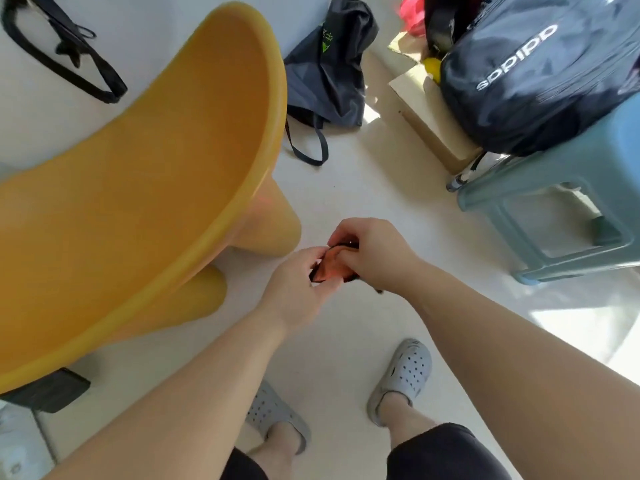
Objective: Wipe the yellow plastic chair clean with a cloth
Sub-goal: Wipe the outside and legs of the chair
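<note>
- Head view: left hand (294,289) and right hand (372,252) both pinched a small crumpled orange-and-black cloth (332,266) between them above the floor.
- Yellow plastic chair (138,168) stood just left of the hands, untouched.

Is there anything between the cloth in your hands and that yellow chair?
Only bare pale floor, the head view shows, separates the cloth, gripped by left hand and right hand, from the yellow chair.

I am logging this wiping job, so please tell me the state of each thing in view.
yellow chair: standing on its legs, untouched
cloth: bunched up, held by both hands
left hand: grips the cloth
right hand: pinches the cloth
backpack: lying on the stool
stool: upright
</note>
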Available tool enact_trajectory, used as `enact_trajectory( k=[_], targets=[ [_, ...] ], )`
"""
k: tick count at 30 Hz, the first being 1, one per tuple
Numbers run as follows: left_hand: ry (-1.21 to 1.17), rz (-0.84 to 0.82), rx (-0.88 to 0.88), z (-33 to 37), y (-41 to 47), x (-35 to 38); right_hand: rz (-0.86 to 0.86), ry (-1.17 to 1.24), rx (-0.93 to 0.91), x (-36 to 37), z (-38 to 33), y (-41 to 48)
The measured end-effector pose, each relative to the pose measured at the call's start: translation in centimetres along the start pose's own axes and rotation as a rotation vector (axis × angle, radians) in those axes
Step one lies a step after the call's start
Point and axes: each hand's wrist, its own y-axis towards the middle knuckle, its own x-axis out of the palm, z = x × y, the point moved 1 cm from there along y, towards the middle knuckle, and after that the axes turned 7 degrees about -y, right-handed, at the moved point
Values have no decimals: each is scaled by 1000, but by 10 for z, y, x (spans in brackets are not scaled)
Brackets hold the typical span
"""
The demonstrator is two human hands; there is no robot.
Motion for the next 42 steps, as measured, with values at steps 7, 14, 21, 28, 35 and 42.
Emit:
enact_trajectory(
  k=[7, 14, 21, 28, 35, 42],
  targets=[
    [-76, 160, 16, -11, 32, 5, 245, 30, 56, 6, 21, 11],
    [83, 285, 61, -50, 97, 22, 432, 173, 136, 66, 87, 91],
    [137, 415, 279, -83, 155, 16, 580, 563, -64, 99, 98, 182],
    [392, 614, 457, -71, 169, 4, 575, 942, -276, 106, 75, 240],
    [1169, 634, 617, -9, 113, -4, 335, 1132, -390, 102, 60, 235],
    [1476, 788, 372, 58, 114, -64, 296, 1133, -383, 110, 38, 237]
  ],
)
